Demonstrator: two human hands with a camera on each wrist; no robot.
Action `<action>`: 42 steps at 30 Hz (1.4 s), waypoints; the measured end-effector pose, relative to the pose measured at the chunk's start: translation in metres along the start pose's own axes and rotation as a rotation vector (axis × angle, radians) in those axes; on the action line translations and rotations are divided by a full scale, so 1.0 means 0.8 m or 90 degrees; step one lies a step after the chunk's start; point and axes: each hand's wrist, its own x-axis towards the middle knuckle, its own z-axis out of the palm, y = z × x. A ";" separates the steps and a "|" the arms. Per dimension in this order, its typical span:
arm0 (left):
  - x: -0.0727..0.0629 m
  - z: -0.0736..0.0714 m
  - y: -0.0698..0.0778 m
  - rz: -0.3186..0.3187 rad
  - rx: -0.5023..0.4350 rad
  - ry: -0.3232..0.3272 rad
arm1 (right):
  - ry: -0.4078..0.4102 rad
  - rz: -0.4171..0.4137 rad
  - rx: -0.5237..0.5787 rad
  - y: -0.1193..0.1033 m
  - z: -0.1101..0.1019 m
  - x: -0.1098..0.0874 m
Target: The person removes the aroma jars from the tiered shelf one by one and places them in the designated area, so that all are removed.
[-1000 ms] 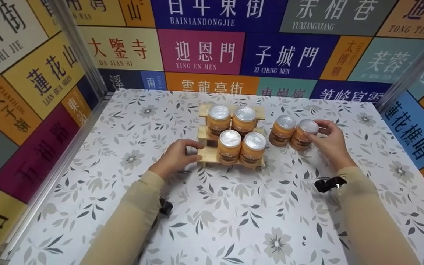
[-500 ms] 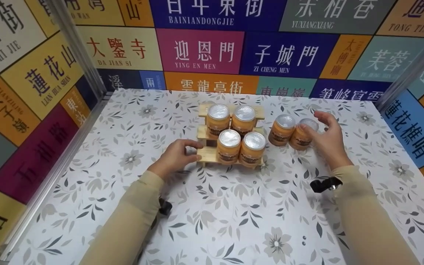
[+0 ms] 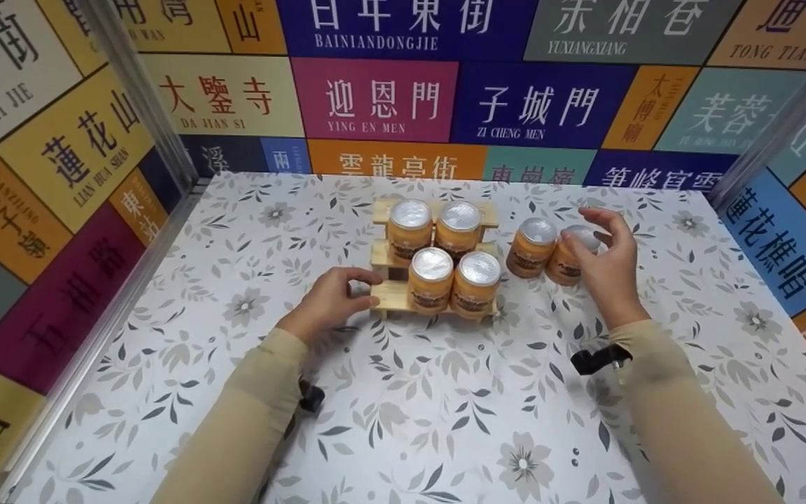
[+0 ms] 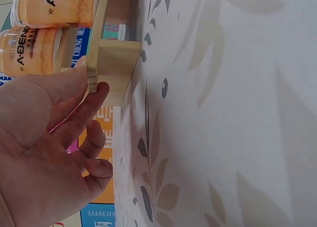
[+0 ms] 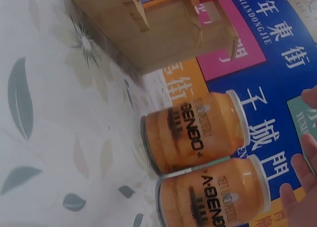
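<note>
My left hand (image 3: 326, 302) pinches the left end of the bottom step of a small wooden stepped rack (image 3: 390, 297). In the left wrist view its thumb lies above the board edge and a finger below. Two orange cans with silver lids stand on the bottom step, one a front can (image 3: 431, 285); two more, among them a rear can (image 3: 410, 227), stand higher up. To the right of the rack, a can (image 3: 531, 248) and a rightmost can (image 3: 565, 264) stand upright on the table. My right hand (image 3: 611, 269) hovers by the rightmost can, fingers spread, gripping nothing.
A white tablecloth with grey leaves and flowers (image 3: 523, 462) covers the table. Walls with coloured sign panels (image 3: 375, 98) rise behind and at both sides. A metal post (image 3: 147, 91) stands at the left corner, another at the right.
My right hand has let go of the rightmost can, its fingers spreading and lifting, and has shifted left over it. The left hand keeps its hold on the rack. The head view has shifted slightly.
</note>
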 end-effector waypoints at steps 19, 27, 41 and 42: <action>-0.002 0.000 -0.002 0.003 0.008 -0.001 | -0.119 -0.005 0.075 -0.024 0.037 -0.032; -0.002 0.000 -0.001 0.008 0.000 -0.001 | -0.187 0.028 0.059 -0.037 0.052 -0.036; -0.001 0.001 -0.001 -0.003 0.007 -0.001 | -0.264 0.017 0.022 -0.068 0.084 -0.030; -0.001 0.001 -0.001 -0.005 0.006 -0.001 | -0.269 0.016 0.020 -0.069 0.085 -0.030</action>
